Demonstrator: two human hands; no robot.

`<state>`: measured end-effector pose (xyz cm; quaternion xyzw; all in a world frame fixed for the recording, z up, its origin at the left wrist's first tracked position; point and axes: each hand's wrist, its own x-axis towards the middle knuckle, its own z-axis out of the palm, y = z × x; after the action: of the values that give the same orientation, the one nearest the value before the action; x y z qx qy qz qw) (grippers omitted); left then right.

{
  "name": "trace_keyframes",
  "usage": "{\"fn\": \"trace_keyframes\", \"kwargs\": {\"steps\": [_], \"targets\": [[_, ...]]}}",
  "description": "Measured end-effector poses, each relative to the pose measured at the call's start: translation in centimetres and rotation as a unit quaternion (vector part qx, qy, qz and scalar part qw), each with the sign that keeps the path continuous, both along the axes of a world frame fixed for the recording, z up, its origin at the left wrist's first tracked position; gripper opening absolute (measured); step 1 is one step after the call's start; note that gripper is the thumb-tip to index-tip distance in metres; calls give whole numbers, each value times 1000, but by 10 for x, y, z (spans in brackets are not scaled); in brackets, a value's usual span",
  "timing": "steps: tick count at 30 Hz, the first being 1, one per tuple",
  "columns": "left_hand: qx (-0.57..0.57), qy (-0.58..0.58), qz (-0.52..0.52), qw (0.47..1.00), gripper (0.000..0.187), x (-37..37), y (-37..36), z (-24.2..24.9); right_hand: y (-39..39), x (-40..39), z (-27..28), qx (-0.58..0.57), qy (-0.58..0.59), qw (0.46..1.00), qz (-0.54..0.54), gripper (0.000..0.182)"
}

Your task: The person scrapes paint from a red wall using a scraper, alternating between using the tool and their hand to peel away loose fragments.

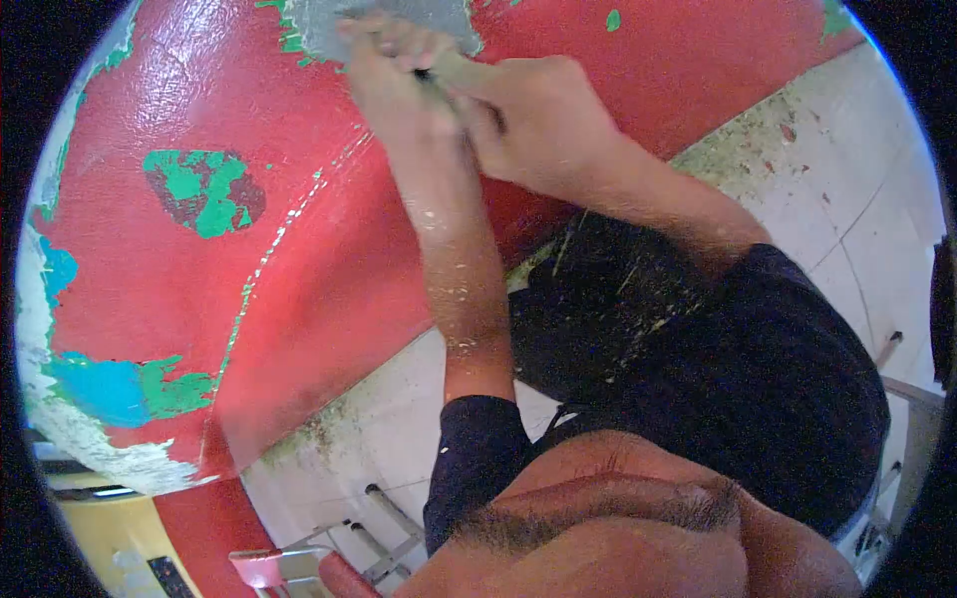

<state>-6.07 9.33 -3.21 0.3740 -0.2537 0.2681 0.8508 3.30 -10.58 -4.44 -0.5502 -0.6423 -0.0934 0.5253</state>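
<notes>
Both hands are up at a red painted wall [329, 239], over a grey stripped patch [389, 15] with ragged green edges. My right hand [543, 115] is closed in a fist around a slim, greyish-handled tool [437, 92], mostly hidden by the fingers. Against it, my left hand [404, 85] is closed too, its fingers pressed together near the tool's front end on the grey patch. The hands are blurred and I cannot make out the tool's tip. Pale flecks dot my left forearm.
Green and blue patches [199, 189] show through the red paint on the left. A scratched line [264, 264] curves down the wall. Pale floor tiles [847, 219] with paint debris lie along the wall's foot. Metal-legged furniture [394, 513] stands below.
</notes>
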Motion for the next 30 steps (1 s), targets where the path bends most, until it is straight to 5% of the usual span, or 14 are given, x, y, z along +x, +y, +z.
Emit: {"fn": "trace_keyframes", "kwargs": {"steps": [13, 15, 19, 22, 25, 28, 29, 30], "targets": [[-49, 65, 355, 931, 31, 19, -52, 23, 14, 6, 19, 99, 23, 993, 55, 18], [-55, 85, 385, 917, 31, 20, -64, 12, -3, 13, 13, 32, -13, 999, 32, 14], [-41, 87, 410, 907, 30, 16, -57, 33, 32, 9, 10, 133, 32, 981, 137, 26], [-38, 87, 419, 903, 30, 11, -58, 40, 38, -6, 21, 46, -123, 990, 49, 23], [-57, 96, 451, 886, 29, 17, -74, 17, 15, 15, 0, 60, 3, 997, 55, 11], [-57, 92, 448, 888, 29, 21, -74, 22, 23, 6, 10, 16, -17, 998, 63, 17], [-58, 85, 444, 890, 29, 20, -72, 27, 33, 0, 16, 149, 65, 975, 152, 21], [-60, 88, 441, 891, 29, 19, -73, 27, 24, 6, 13, 105, 60, 982, 147, 22]]}}
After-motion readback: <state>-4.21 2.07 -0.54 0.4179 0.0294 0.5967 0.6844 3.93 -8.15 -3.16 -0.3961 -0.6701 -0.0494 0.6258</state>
